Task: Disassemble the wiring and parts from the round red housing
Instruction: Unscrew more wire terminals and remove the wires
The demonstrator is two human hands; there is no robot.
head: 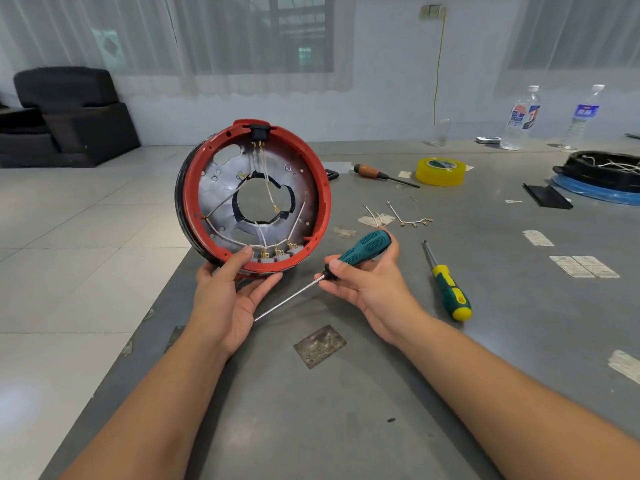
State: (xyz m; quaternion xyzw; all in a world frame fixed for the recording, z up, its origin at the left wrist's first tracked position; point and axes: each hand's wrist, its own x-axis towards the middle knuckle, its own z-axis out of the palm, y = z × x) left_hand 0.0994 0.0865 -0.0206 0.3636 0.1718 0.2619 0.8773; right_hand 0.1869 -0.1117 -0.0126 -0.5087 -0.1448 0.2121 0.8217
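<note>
Holding the round red plastic housing (254, 199) up on its edge over the near corner of the grey table (346, 393), the left hand (228, 296) has its thumb curled over the bottom rim and its fingers under it, so you can see the thin white wires (266, 181) and the small grey switches (277, 256) inside. The right hand (367, 282) wraps round the teal-handled screwdriver (360, 249), its long metal tip pointing back toward the left palm. I think the tip could poke that palm, or the tilted housing could slip and fall, since only a few fingers hold it
</note>
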